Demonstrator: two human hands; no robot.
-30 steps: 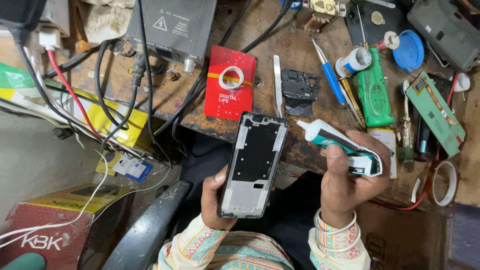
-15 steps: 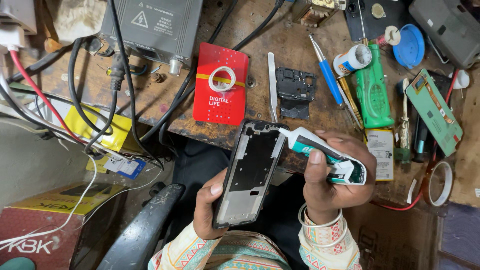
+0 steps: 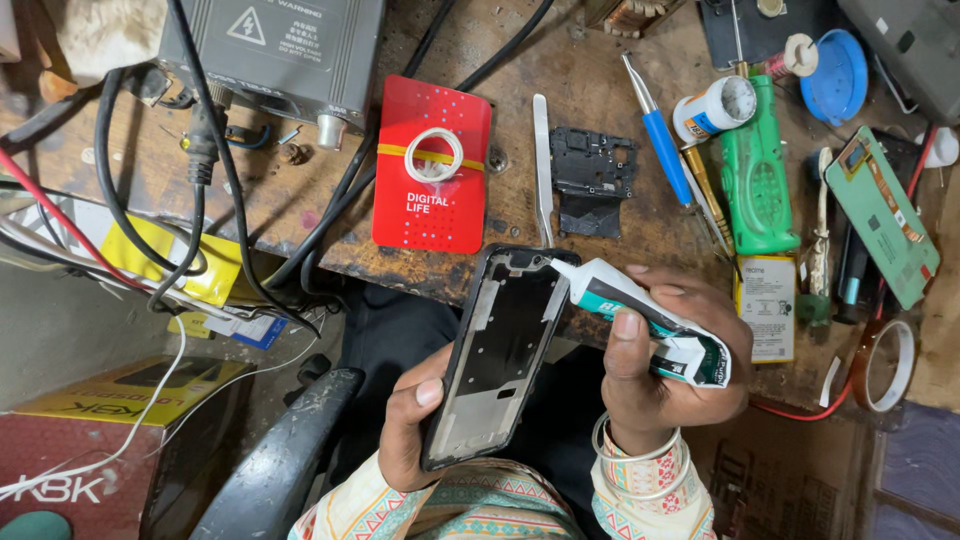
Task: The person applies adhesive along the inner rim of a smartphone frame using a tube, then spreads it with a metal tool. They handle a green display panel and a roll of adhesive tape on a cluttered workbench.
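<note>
Fingers of the right hand are clamped on a small white and teal glue tube, its nozzle touching the top right corner of a black phone frame. The left hand has its grip closed around the frame's lower left edge, thumb pressed on the inner face, holding it tilted above the lap, just off the near edge of the worktop.

Judged from this pose, the bead will go on best if the nozzle stays in the narrow ledge along the rim, the tube is squeezed lightly and evenly, and the frame is kept steady and turned so each side comes to the tip.

Outward on the worktop, a red rectangular card pack with a yellow band lies just beyond the frame, a white ring resting on it. Beside it lie slim metal tweezers and a black inner phone cover. Further right are a blue-handled screwdriver, a white bottle on its side with a yellow and blue label, a green plastic tool, and a white-labelled flat battery near the right hand. A green circuit panel and an amber tape roll sit at the far right. A grey station at the top left bears a triangular warning sign, and a red and yellow box sits low on the left.
</note>
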